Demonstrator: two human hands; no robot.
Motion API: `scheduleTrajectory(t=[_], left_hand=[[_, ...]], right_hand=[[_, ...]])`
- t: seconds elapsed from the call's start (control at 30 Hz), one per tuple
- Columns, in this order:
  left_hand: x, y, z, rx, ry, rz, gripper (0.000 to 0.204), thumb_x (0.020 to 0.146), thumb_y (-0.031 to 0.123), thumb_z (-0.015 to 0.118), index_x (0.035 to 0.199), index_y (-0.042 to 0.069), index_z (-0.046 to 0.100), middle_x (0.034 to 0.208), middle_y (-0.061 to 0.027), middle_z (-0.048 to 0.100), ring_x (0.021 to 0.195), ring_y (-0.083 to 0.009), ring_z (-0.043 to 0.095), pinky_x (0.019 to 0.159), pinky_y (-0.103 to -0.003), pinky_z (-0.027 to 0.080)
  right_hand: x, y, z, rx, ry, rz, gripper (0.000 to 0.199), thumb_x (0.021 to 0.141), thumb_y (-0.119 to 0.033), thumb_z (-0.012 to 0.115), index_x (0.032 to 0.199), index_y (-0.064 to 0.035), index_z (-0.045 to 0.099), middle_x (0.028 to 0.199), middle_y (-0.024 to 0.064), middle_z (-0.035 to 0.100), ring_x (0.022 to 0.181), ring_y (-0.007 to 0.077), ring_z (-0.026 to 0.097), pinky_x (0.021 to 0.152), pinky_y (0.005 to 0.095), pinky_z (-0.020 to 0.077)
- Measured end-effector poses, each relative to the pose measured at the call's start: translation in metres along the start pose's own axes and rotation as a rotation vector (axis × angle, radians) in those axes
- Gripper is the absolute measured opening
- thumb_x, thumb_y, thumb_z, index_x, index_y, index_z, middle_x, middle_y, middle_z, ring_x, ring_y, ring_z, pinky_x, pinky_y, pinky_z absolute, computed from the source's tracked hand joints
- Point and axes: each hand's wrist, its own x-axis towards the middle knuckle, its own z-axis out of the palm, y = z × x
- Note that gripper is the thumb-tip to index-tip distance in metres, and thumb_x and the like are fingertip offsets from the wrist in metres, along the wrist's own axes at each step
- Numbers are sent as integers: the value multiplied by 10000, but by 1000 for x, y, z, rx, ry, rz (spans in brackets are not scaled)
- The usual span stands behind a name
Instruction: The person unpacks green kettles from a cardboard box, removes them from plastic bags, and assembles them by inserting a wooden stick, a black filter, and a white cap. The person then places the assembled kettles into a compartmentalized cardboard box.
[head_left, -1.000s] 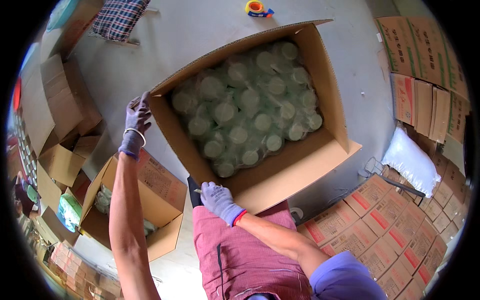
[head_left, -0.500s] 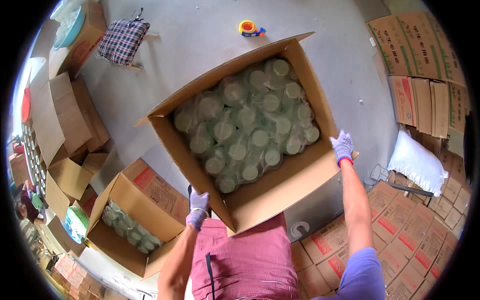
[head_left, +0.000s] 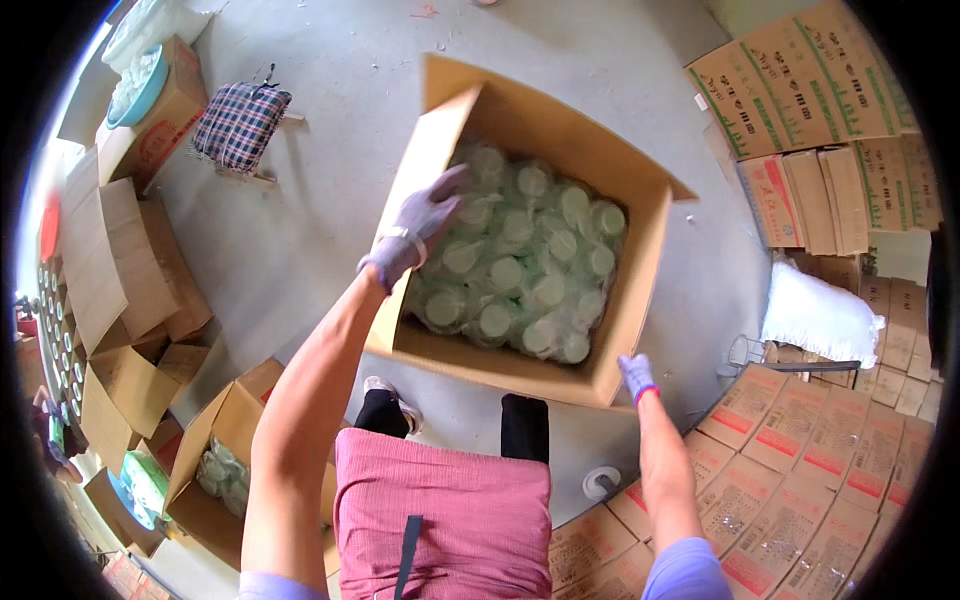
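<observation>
The left hand [head_left: 425,225] hides part of the carton's [head_left: 640,270] left wall.

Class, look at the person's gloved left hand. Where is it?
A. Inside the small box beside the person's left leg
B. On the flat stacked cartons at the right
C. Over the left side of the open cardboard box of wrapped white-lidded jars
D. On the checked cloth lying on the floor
C: the left hand is at the left wall of the open cardboard box, above the white-lidded jars.

The left hand [head_left: 425,225] has moved up onto the turned carton's [head_left: 610,345] left flap.
</observation>
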Motion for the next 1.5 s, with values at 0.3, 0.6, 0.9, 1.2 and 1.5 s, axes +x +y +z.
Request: scheduleTrajectory(t=[0.3,0.6,0.9,1.2,1.5], left_hand=[[-228,2,-113,-125,175,-390,400,976,108,528,1354,-14,483,1321,-151,576,1225,-206,542,1033,-301,412],[-726,-35,-143,177,422,-1075,242,927,121,529,1096,-15,634,798,-5,607,713,-126,529,637,-293,454],[-752,4,-23,-552,775,-1399,244,898,198,573,1055,31,658,902,-116,679,727,-193,625,663,-327,518],[-634,-41,-105,-185,890,-1112,372,943,274,549,1167,-13,626,1108,-167,670,1036,-300,628,918,-385,493],[-544,-139,-210,-990,1762,-913,502,917,384,612,1247,11,548,1087,-95,621,941,-173,573,782,-290,464]], right_hand=[[-231,-67,146,849,-410,542,375,878,-358,541,643,-68,509,497,125,503,408,259,486,414,394,394],[-293,-212,272,1374,-480,1150,306,907,-284,516,686,-99,411,552,82,422,520,277,540,488,427,455],[-282,-319,241,1345,-551,996,221,841,-232,507,652,-129,456,543,7,488,517,175,565,494,316,536],[-188,-515,161,784,-807,105,365,952,-484,525,837,-141,566,526,-48,393,427,101,398,395,253,369],[-242,-635,176,-666,-799,-428,222,867,-262,603,952,-58,627,629,33,503,502,162,499,474,348,489]])
